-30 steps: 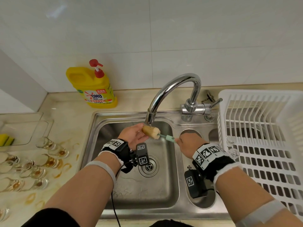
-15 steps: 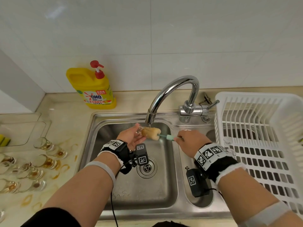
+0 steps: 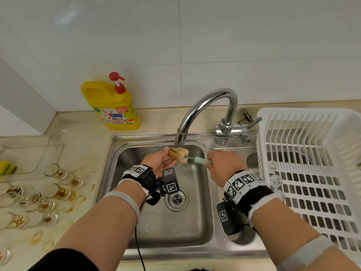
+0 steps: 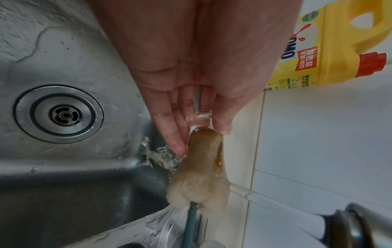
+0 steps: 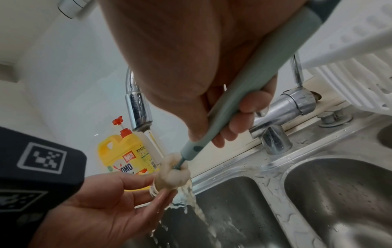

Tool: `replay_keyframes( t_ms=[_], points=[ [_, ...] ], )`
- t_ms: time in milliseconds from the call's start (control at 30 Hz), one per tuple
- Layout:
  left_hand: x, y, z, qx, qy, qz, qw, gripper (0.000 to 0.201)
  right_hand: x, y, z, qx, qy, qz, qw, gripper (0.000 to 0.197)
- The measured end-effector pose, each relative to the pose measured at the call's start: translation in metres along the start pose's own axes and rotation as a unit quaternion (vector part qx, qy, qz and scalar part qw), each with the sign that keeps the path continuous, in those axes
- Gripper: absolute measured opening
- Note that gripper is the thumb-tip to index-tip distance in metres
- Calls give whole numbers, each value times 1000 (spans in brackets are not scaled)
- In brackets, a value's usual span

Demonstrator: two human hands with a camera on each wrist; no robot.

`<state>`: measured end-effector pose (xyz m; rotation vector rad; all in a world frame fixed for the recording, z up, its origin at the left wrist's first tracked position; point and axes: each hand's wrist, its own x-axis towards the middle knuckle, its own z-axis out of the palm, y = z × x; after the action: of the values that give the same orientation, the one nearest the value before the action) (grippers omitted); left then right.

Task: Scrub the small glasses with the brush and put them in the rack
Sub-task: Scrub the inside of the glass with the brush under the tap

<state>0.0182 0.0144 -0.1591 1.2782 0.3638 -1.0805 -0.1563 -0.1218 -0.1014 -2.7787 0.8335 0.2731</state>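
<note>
L hand (image 3: pixel 159 160) pinches a small clear glass (image 4: pixel 200 120) under the tap (image 3: pixel 197 114), w/ the wet tan sponge brush (image 3: pixel 178 155) partly inside. R hand (image 3: pixel 224 165) grips its green handle. Steel sink (image 3: pixel 117 153) wet; white slotted rack (image 3: pixel 293 118) at 3 o'clock, stained glasses (image 3: pixel 58 192) at 9.

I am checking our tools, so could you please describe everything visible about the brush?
The brush has a pale green handle, seemingly plastic, and a soaked, brown-stained sponge head. It lies roughly level under the running tap, over the sink. The right hand grips the handle; the head's tip sits in a small glass pinched by the left hand.
</note>
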Motion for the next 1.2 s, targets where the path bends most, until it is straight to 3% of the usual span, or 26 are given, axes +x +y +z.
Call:
replay_keyframes(
  t_ms=[233, 400, 533, 667, 867, 1200],
  points=[
    [-3, 0, 5, 12, 29, -14, 999, 32, -3, 5, 9, 66, 8, 24, 997, 11],
    [-2, 0, 7, 1, 45, -10, 999, 33, -6, 5, 9, 73, 7, 32, 997, 20],
    [-5, 1, 8, 1, 23, -8, 1000, 31, -6, 7, 12, 72, -18, 27, 997, 12],
    [-8, 5, 9, 26, -11, -7, 1000, 35, -2, 9, 19, 90, -73, 33, 993, 27],
    [-5, 5, 11, 57, -5, -25, 998, 38, 2, 12, 11, 13, -18, 3, 1000, 25],
    [-5, 1, 12, 56, 15, -36, 998, 35, 10, 7, 5, 6, -32, -1, 999, 19]
  ],
)
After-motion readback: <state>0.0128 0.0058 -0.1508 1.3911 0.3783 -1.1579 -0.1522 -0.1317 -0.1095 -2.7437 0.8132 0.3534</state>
